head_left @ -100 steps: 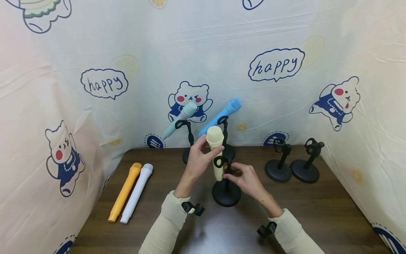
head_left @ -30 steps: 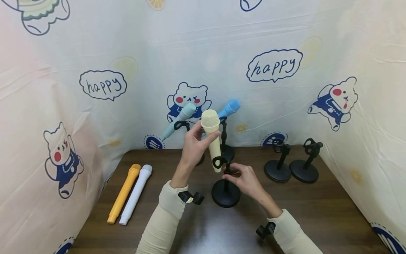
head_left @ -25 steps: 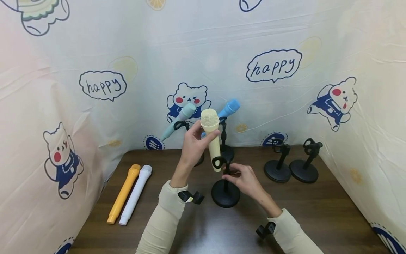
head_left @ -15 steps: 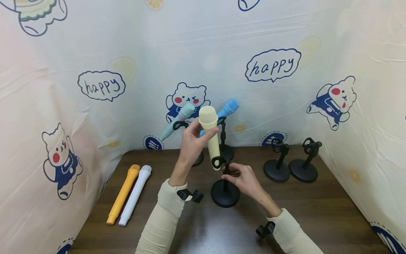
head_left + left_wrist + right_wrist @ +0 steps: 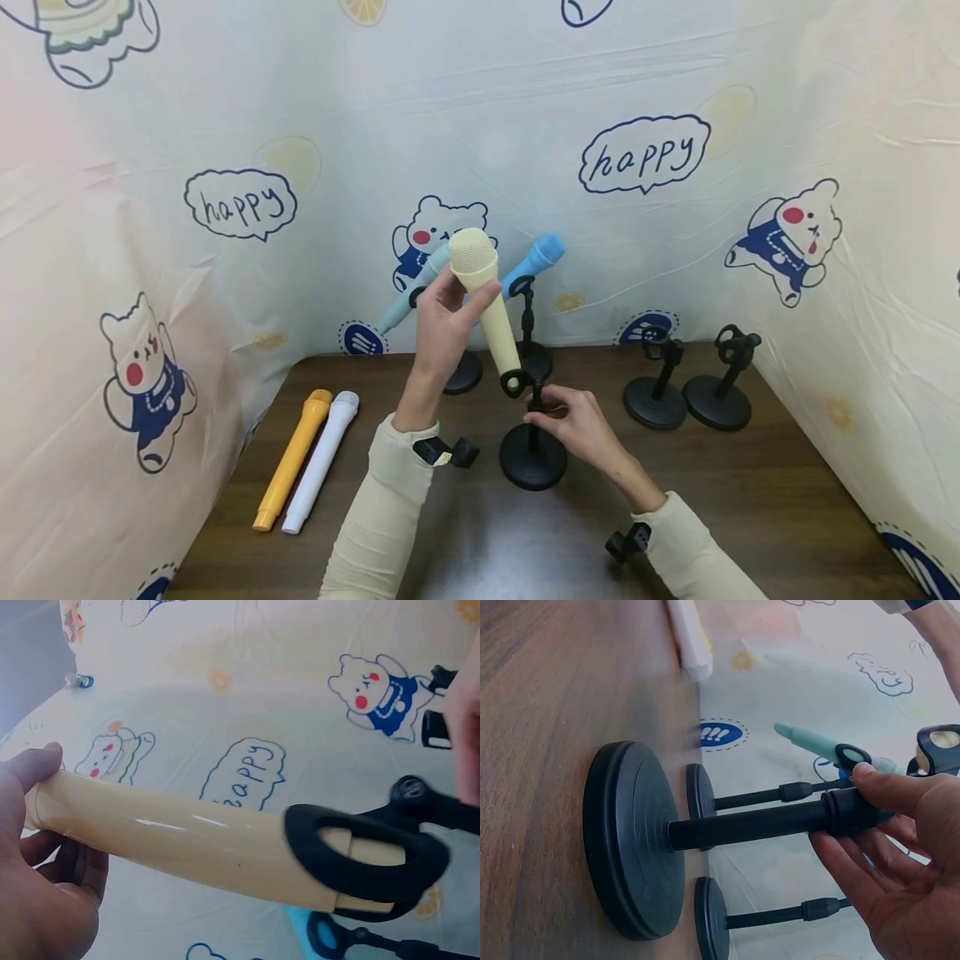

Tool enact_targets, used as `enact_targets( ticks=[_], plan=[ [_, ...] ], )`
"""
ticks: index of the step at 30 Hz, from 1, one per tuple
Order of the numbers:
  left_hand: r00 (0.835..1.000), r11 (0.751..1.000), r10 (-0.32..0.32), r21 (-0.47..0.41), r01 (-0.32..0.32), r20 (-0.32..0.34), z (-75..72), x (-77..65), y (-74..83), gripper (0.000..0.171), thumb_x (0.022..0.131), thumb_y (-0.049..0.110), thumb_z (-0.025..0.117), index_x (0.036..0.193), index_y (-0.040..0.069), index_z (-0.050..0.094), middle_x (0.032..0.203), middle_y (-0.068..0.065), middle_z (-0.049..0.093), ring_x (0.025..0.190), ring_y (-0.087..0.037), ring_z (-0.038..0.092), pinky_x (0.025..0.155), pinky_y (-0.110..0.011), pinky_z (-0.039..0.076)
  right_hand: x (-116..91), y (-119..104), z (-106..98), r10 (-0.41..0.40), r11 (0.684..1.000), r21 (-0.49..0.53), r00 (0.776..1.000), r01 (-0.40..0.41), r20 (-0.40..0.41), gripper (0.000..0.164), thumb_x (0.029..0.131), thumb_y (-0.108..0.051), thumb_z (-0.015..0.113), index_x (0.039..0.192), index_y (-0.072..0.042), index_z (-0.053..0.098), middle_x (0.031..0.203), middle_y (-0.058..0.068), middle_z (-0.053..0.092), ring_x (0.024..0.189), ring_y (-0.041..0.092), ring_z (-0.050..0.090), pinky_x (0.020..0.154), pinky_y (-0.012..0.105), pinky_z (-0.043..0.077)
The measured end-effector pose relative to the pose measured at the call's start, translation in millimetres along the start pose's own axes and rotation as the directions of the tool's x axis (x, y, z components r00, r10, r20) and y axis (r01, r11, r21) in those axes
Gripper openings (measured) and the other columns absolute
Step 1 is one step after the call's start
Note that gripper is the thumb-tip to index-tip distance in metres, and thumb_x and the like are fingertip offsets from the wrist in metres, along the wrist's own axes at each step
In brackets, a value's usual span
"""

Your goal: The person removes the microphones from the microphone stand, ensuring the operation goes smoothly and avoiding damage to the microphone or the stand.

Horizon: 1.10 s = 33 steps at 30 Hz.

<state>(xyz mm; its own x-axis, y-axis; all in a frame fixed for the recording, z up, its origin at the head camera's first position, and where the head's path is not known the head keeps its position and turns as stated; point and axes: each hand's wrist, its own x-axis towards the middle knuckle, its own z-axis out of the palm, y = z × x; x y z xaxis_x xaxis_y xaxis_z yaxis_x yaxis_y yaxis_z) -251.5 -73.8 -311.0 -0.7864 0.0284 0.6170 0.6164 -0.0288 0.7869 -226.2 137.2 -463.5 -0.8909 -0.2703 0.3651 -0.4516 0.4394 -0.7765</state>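
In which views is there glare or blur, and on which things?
Head view: pale glare on the table; left wrist view: bright streaks on the cream mic, right hand blurred at the edge; right wrist view: the white mic looks soft.

Place: looks to me like a cloth-walled booth (image 5: 247, 75); from here I can't tell whether a home, office or lab surrounds it.
Enclosure: I see pale, creased cloth (image 5: 480, 108) behind and on both sides, printed with bears (image 5: 783, 246) and "happy" bubbles (image 5: 645, 155).
Furniture: dark wood-grain table (image 5: 487, 542), its far edge against the cloth.
Gear: black wrist-worn cameras (image 5: 465, 452).
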Motion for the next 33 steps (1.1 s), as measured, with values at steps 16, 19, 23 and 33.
enact_targets(
  ticks=[16, 19, 23, 33],
  plan=[
    [0.992, 0.996, 0.013, -0.081, -0.023, -0.124, -18.1, 6.5, 9.0, 0.053, 0.097, 0.016, 0.068, 0.144, -0.005, 0.057, 0.136, -0.022, 0.066, 0.109, -0.013, 0.066, 0.104, -0.032, 0.056, -0.4, 0.2, 1.4, 0.014, 1.0, -0.001, 1.0, -0.014, 0.002, 0.021, 0.09, -0.014, 0.086, 0.11, -0.011, 0.08, 0.104, 0.005, 0.082, 0.097, 0.023, 0.08, 0.081, 0.026, 0.065],
    [0.988, 0.997, 0.008, -0.074, -0.019, -0.152, -22.0, 5.4, 9.1, 0.052, 0.098, 0.018, 0.068, 0.143, -0.005, 0.057, 0.134, -0.021, 0.065, 0.11, -0.015, 0.066, 0.106, -0.035, 0.056, -0.6, -0.7, 1.9, 0.02, 1.0, -0.004, 1.0, -0.02, -0.002, 0.022, 0.09, -0.016, 0.087, 0.111, -0.012, 0.08, 0.104, 0.004, 0.082, 0.097, 0.022, 0.08, 0.081, 0.025, 0.064],
    [0.986, 0.995, 0.038, -0.084, -0.052, -0.163, -27.0, 5.2, 8.4, 0.053, 0.098, 0.023, 0.068, 0.142, -0.003, 0.058, 0.129, -0.012, 0.067, 0.111, -0.017, 0.065, 0.104, -0.037, 0.056, -1.7, -1.3, 2.3, 0.013, 1.0, 0.0, 1.0, -0.013, -0.002, 0.021, 0.091, -0.016, 0.086, 0.11, -0.012, 0.08, 0.101, 0.003, 0.082, 0.095, 0.021, 0.079, 0.08, 0.024, 0.064],
    [0.989, 0.979, 0.073, -0.182, -0.096, -0.126, -43.5, 1.9, 0.8, 0.044, 0.104, 0.02, 0.059, 0.147, 0.012, 0.051, 0.109, -0.002, 0.071, 0.095, -0.02, 0.072, 0.091, -0.034, 0.061, -1.7, -0.4, 1.5, 0.004, 1.0, -0.002, 1.0, -0.004, -0.004, 0.02, 0.091, -0.016, 0.086, 0.11, -0.014, 0.079, 0.1, 0.001, 0.081, 0.094, 0.02, 0.079, 0.08, 0.022, 0.063]
  ],
)
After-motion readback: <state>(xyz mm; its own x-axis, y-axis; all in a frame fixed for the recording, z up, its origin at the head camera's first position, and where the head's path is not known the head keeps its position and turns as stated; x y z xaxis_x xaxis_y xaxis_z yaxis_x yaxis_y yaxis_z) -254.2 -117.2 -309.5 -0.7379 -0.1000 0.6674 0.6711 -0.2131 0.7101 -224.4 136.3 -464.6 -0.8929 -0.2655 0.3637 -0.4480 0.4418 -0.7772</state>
